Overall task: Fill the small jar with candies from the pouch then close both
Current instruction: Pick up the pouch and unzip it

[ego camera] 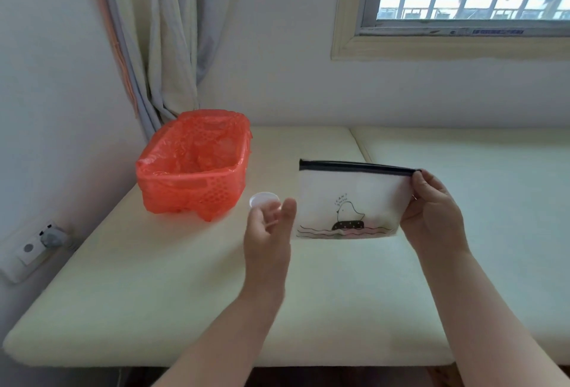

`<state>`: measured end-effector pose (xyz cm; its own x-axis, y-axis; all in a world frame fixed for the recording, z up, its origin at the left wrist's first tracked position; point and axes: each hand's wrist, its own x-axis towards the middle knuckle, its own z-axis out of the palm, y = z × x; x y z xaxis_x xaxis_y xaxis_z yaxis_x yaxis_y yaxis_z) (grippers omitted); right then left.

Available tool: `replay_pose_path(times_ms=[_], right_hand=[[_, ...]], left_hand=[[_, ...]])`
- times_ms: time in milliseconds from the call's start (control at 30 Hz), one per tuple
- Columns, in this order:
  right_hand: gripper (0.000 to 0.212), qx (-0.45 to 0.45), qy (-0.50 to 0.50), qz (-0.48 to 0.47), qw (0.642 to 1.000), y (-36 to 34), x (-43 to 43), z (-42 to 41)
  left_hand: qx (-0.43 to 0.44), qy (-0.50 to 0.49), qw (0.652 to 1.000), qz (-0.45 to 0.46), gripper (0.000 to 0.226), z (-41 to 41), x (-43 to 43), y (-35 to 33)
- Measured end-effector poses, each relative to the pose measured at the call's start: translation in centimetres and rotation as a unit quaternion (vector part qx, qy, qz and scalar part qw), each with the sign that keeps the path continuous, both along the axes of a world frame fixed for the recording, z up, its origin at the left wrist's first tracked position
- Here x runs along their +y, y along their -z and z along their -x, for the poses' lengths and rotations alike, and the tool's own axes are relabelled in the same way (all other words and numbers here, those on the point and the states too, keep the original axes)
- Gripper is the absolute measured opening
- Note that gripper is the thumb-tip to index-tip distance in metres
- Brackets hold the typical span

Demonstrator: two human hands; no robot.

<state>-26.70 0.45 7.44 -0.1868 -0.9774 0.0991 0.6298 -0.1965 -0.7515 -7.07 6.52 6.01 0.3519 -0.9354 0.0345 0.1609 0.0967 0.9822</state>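
A white translucent pouch (351, 198) with a dark zip along its top and a chick drawing hangs upright above the table. My right hand (431, 210) pinches its right edge near the zip's end. The zip looks closed. My left hand (270, 226) hovers just left of the pouch, fingers apart and blurred, holding nothing. Behind its fingertips a small white round lid or jar (263, 200) rests on the table, partly hidden by the hand; I cannot tell which it is.
An orange basket (191, 170) lined with an orange plastic bag stands at the back left of the cream table (154, 294). A wall socket (34, 247) is at the left. Curtain and window are behind.
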Motion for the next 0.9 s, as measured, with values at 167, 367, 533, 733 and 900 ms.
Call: replay_pose_path(times_ms=[167, 367, 533, 733, 900], right_hand=[[0.024, -0.023, -0.012, 0.009, 1.0, -2.3, 0.8, -3.4], [0.029, -0.008, -0.058, 0.008, 0.998, -2.1, 2.0, -6.6], [0.017, 0.16, -0.105, 0.061, 0.98, -1.9, 2.6, -8.3], [0.034, 0.379, -0.11, 0.148, 0.907, -4.1, 2.5, -12.4], [0.025, 0.573, -0.093, 0.199, 0.79, -4.3, 1.9, -15.9]], left_hand=[[0.338, 0.117, 0.926, -0.122, 0.047, 2.7, 1.8, -1.1], [0.433, 0.048, 0.9, -0.008, 0.063, 1.4, -0.2, -2.3], [0.423, -0.01, 0.906, 0.022, 0.05, -2.5, -1.3, -2.2], [0.438, -0.083, 0.895, 0.032, 0.03, -6.7, -1.2, -0.8], [0.43, -0.103, 0.896, 0.028, 0.033, -8.9, -1.0, 0.0]])
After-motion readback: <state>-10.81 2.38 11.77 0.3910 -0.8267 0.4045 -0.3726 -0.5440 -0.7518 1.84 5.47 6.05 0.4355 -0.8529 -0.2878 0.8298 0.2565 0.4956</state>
